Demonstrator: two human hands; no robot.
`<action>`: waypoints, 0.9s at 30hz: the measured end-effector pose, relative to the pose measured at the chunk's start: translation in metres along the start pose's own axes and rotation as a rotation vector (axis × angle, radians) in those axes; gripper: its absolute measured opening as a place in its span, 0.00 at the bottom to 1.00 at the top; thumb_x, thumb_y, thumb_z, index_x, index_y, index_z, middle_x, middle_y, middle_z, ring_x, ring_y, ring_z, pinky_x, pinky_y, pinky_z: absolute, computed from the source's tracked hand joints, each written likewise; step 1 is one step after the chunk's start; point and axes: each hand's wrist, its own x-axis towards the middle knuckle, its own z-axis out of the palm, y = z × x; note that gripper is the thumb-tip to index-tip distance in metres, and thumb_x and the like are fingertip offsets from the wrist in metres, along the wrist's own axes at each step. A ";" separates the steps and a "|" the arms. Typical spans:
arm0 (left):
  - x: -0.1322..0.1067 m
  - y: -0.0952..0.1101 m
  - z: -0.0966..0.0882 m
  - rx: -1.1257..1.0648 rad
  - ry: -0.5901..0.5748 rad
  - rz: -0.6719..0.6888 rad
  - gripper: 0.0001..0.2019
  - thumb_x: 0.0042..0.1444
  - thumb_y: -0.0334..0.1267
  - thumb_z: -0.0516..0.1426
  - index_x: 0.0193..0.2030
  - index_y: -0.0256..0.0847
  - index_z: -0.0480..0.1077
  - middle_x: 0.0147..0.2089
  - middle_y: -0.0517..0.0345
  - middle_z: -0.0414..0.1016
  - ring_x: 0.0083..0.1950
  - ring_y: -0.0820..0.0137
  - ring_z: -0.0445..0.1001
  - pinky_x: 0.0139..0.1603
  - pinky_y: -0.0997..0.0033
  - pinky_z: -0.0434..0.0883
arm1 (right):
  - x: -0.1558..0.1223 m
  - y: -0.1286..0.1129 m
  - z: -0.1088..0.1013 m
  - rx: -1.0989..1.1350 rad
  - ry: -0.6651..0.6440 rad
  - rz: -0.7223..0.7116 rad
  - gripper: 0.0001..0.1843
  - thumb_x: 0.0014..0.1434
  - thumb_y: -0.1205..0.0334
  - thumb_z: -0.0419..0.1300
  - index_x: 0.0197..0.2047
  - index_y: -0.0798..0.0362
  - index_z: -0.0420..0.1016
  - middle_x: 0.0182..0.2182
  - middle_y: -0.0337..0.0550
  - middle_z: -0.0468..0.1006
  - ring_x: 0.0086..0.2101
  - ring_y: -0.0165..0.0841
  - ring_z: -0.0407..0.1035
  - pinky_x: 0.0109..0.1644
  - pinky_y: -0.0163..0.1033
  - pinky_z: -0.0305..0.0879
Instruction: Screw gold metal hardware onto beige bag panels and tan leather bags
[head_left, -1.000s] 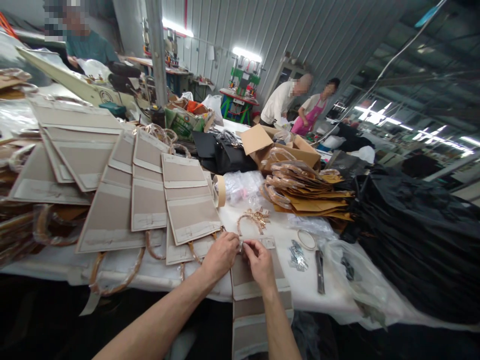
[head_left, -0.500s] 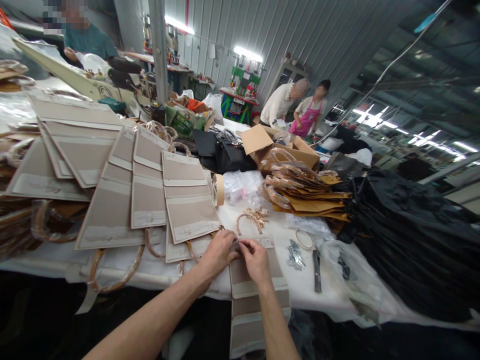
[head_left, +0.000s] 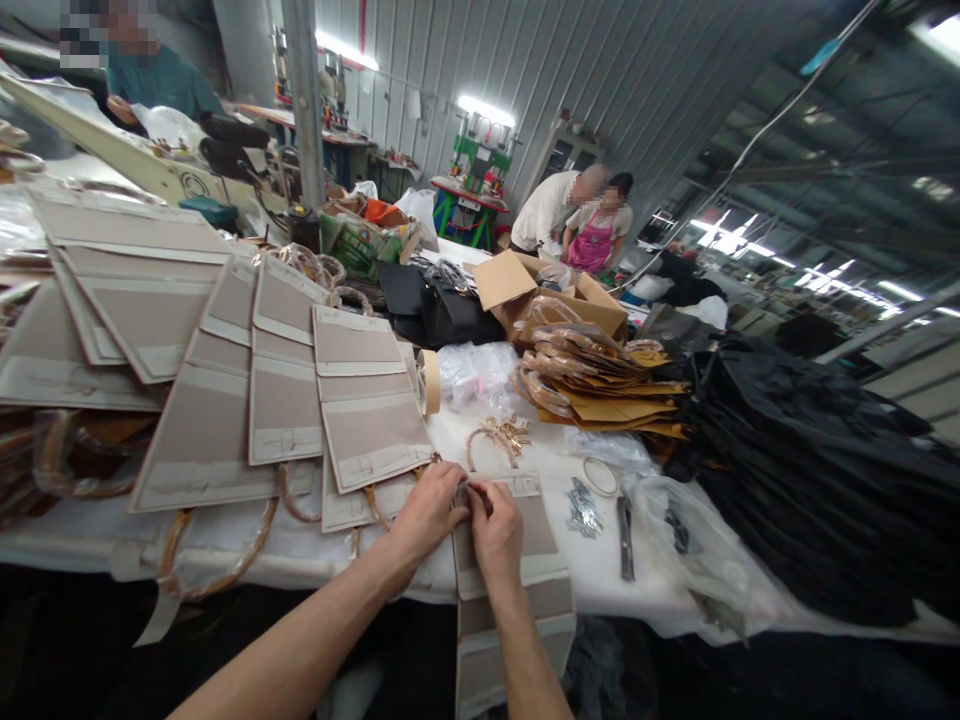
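Note:
My left hand [head_left: 429,510] and my right hand [head_left: 496,522] meet at the top left corner of a grey-beige bag panel [head_left: 536,535], which hangs over the table's front edge. Both are closed, fingertips pinched together; whatever is between them is too small and covered to name. Just left of my left hand lie more such panels [head_left: 375,425], overlapping, with wrapped brown handles [head_left: 217,560] poking out below. A brown handle [head_left: 487,440] and small gold-coloured metal pieces [head_left: 514,432] rest beyond my fingers. Flat silvery metal pieces [head_left: 582,508] lie to the right.
Right of the panel are a dark-handled tool [head_left: 625,538], a tape ring [head_left: 600,477] and a clear plastic bag [head_left: 697,540]. Stacked brown bag pieces [head_left: 607,375], a cardboard box [head_left: 506,283] and a black material pile [head_left: 810,480] stand behind. Several people work farther back.
The view has shifted slightly, so most things sit a little farther left. My hands stay together at the panel's corner, with the right fingers curled closer against the left.

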 end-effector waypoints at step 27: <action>0.006 -0.001 0.000 -0.072 0.052 -0.005 0.08 0.64 0.27 0.58 0.43 0.38 0.79 0.50 0.47 0.81 0.54 0.59 0.77 0.60 0.58 0.73 | -0.001 0.004 -0.004 0.077 -0.011 0.055 0.13 0.67 0.54 0.59 0.43 0.51 0.83 0.39 0.47 0.81 0.37 0.38 0.76 0.42 0.39 0.73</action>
